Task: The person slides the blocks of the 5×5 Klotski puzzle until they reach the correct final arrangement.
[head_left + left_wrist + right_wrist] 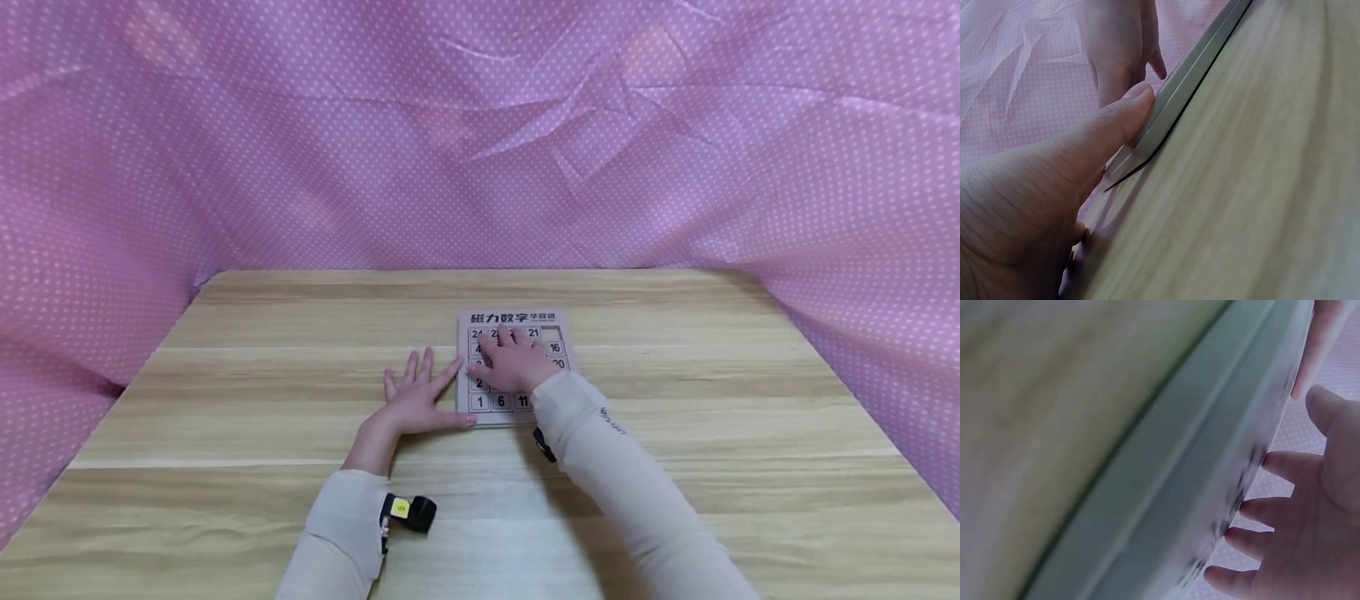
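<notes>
A pale sliding number puzzle (517,317) lies flat on the table, with numbered tiles and a gap at its top right corner. My left hand (416,404) is spread at the left side of the board. Its thumb rests on the lower left corner, and its index fingertip is at the left edge. In the left wrist view the thumb (1125,115) touches the board's side (1179,94). Over the tiles lies my right hand (517,367), fingers spread, hiding the middle ones. The right wrist view shows its fingertips (1250,540) at the numbered face.
The board sits on a wood-grain table (300,317). A pink dotted cloth (480,167) hangs behind the table and along both sides. A small black camera (422,514) is strapped to the left wrist over the pale sleeve.
</notes>
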### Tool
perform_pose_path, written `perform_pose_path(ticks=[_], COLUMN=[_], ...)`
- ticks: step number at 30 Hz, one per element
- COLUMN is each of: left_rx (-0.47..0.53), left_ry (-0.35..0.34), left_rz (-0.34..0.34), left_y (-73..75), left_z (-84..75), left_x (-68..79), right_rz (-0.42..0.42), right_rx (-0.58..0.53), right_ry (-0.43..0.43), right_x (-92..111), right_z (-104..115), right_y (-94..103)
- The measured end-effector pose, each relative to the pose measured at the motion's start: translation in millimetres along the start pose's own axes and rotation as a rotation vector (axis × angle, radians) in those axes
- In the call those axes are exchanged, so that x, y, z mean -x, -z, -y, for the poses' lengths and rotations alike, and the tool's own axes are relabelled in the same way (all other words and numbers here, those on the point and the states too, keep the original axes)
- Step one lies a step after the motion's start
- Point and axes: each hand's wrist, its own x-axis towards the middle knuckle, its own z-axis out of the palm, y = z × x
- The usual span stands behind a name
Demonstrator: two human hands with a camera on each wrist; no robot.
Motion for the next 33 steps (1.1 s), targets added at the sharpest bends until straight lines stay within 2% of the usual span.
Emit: perform_pose_path(ticks=[9, 18, 26, 33], left_rx=[0.001, -0.008, -0.013, -0.01], left_ry=[0.003, 0.0, 0.011, 0.018], left_rz=[0.005, 0.0, -0.012, -0.014], left_y=[1.4, 3.0, 0.1, -2.9], left_z=[-1.6, -3.1, -7.2, -11.5], left_x=[1.7, 1.5, 4.6, 8.9], right_rz=[0.013, -0.002, -0.009, -0.006], right_rx=[-0.009, -0.022, -0.026, -0.008], right_ry=[-0.011, 0.001, 0.015, 0.034], right_x=[0, 4, 9, 19], right_z=[-4, -20, -31, -32], right_y=[-2.4, -3.3, -3.5, -5.3])
